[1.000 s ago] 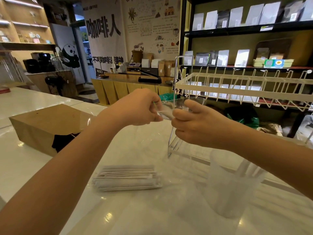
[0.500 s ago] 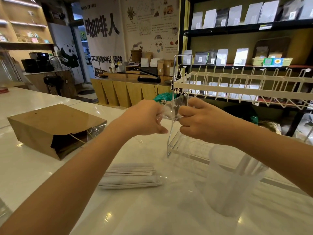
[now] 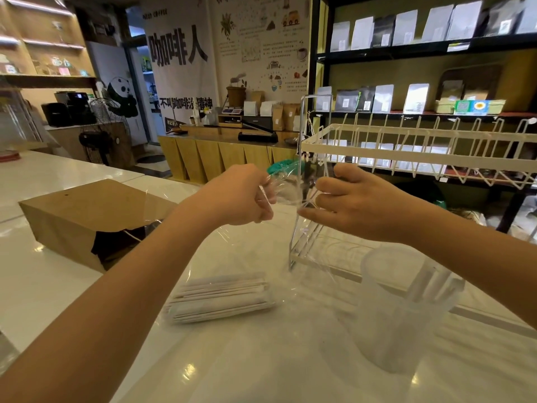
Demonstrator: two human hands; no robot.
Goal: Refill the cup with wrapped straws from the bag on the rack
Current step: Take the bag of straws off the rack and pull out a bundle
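Both hands hold the top of a clear plastic bag above the counter. My left hand pinches its left edge and my right hand grips its right edge, stretching the film between them. The bag hangs down to a bundle of white wrapped straws lying flat in its bottom on the counter. A frosted translucent cup stands at the right front with a few wrapped straws leaning inside. The white wire rack stands behind my right hand.
A brown paper bag lies on its side at the left of the white counter. Dark shelves with pouches fill the back right. A wooden counter sits further back.
My hands have drawn apart, spreading the clear bag's top wider. The view has shifted slightly right and down.
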